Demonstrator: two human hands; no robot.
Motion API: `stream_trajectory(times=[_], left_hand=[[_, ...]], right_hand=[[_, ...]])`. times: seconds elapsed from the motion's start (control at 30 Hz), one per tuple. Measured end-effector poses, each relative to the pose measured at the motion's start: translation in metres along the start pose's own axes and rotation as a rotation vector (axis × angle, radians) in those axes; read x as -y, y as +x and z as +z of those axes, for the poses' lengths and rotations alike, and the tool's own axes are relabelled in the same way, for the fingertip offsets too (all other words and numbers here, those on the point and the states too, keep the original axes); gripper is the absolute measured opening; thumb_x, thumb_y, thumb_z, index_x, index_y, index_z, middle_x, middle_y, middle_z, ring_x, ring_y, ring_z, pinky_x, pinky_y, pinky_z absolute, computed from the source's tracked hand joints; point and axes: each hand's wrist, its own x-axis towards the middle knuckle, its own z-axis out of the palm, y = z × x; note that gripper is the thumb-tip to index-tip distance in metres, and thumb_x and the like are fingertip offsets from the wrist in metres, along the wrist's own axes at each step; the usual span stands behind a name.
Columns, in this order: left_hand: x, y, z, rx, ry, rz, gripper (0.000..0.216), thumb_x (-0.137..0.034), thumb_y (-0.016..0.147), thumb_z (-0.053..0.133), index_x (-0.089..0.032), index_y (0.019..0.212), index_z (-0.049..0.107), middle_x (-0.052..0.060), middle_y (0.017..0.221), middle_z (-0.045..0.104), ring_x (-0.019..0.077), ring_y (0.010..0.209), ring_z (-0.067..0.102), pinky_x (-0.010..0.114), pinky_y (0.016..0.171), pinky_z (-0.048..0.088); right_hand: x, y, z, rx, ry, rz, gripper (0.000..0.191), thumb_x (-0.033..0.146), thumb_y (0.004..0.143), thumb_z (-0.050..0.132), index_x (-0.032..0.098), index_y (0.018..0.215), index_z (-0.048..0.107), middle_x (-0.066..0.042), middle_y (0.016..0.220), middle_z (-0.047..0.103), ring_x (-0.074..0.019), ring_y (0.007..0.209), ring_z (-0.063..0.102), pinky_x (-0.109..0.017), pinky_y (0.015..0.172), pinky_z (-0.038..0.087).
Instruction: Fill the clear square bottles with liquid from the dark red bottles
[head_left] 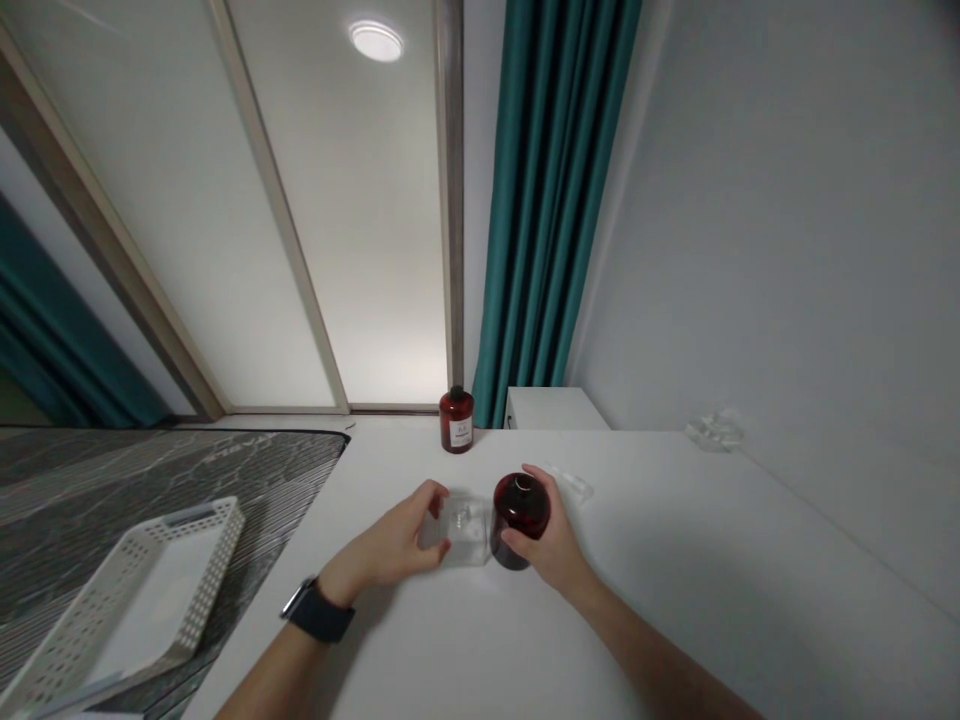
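Note:
My right hand (550, 545) is wrapped round a dark red round bottle (519, 517) that is tilted toward me on the white table (675, 600). My left hand (397, 543), with a dark watch on its wrist, grips a clear square glass bottle (465, 530) standing right beside the red one. The two bottles nearly touch.
A second dark red bottle with a white label (456, 421) stands at the table's far edge. A small clear object (574, 485) lies just behind my right hand, and another clear object (714, 430) sits by the right wall. A white perforated basket (150, 590) rests on the patterned surface at left.

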Motion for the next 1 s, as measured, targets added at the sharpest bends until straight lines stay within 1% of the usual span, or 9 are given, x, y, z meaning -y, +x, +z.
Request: stream_trajectory(times=[0.1,0.2,0.4,0.57,0.7,0.87,1.0], left_hand=[[0.000,0.000,-0.001,0.012,-0.006,-0.023,0.042,-0.025,0.076,0.065,-0.020,0.114,0.045,0.006,0.102,0.061,0.0244,0.092,0.060,0.043,0.086,0.050],[-0.001,0.000,-0.001,0.023,0.000,-0.015,0.044,-0.025,0.077,0.065,-0.020,0.115,0.044,0.007,0.105,0.061,0.0252,0.096,0.060,0.045,0.089,0.049],[-0.007,0.000,-0.001,-0.008,0.110,0.002,0.045,-0.032,0.075,0.075,-0.021,0.110,0.049,0.007,0.105,0.062,0.0258,0.095,0.060,0.042,0.087,0.048],[-0.007,0.004,0.011,-0.013,0.134,-0.014,0.053,-0.037,0.071,0.081,-0.020,0.111,0.051,0.007,0.103,0.064,0.0261,0.092,0.061,0.040,0.082,0.048],[-0.001,0.006,0.020,-0.046,0.136,-0.019,0.051,-0.037,0.072,0.081,-0.019,0.109,0.052,0.007,0.101,0.063,0.0253,0.089,0.060,0.039,0.081,0.047],[0.006,0.005,0.021,-0.051,0.083,0.013,0.050,-0.041,0.074,0.080,-0.020,0.110,0.052,0.006,0.103,0.062,0.0242,0.090,0.058,0.038,0.081,0.047],[0.009,0.006,0.021,-0.075,-0.034,0.006,0.047,-0.037,0.074,0.078,-0.020,0.109,0.052,0.004,0.098,0.061,0.0225,0.088,0.056,0.037,0.080,0.047]], right_hand=[[-0.005,-0.002,0.004,-0.069,-0.059,-0.051,0.075,0.023,0.063,0.075,0.024,0.131,0.045,-0.010,0.125,0.060,-0.0284,0.113,0.062,-0.047,0.101,0.050],[-0.009,-0.004,0.006,-0.117,-0.115,-0.106,0.072,0.024,0.063,0.075,0.022,0.130,0.047,-0.011,0.124,0.061,-0.0294,0.114,0.061,-0.047,0.101,0.051],[-0.009,-0.006,0.007,-0.160,-0.145,-0.183,0.069,0.028,0.065,0.075,0.021,0.128,0.048,-0.011,0.120,0.062,-0.0296,0.109,0.063,-0.046,0.097,0.054],[-0.006,-0.004,0.006,-0.131,-0.149,-0.171,0.071,0.027,0.063,0.076,0.022,0.129,0.048,-0.011,0.120,0.062,-0.0300,0.110,0.063,-0.046,0.097,0.053],[-0.006,-0.003,0.003,-0.058,-0.122,-0.121,0.078,0.024,0.061,0.078,0.023,0.131,0.045,-0.011,0.123,0.062,-0.0298,0.112,0.063,-0.046,0.098,0.052],[-0.006,-0.003,0.000,0.004,-0.082,-0.085,0.083,0.022,0.059,0.080,0.023,0.133,0.043,-0.011,0.127,0.060,-0.0295,0.116,0.062,-0.046,0.101,0.051],[-0.006,-0.003,0.001,0.010,-0.089,-0.073,0.083,0.021,0.060,0.080,0.024,0.133,0.041,-0.011,0.128,0.059,-0.0292,0.117,0.061,-0.046,0.102,0.050]])
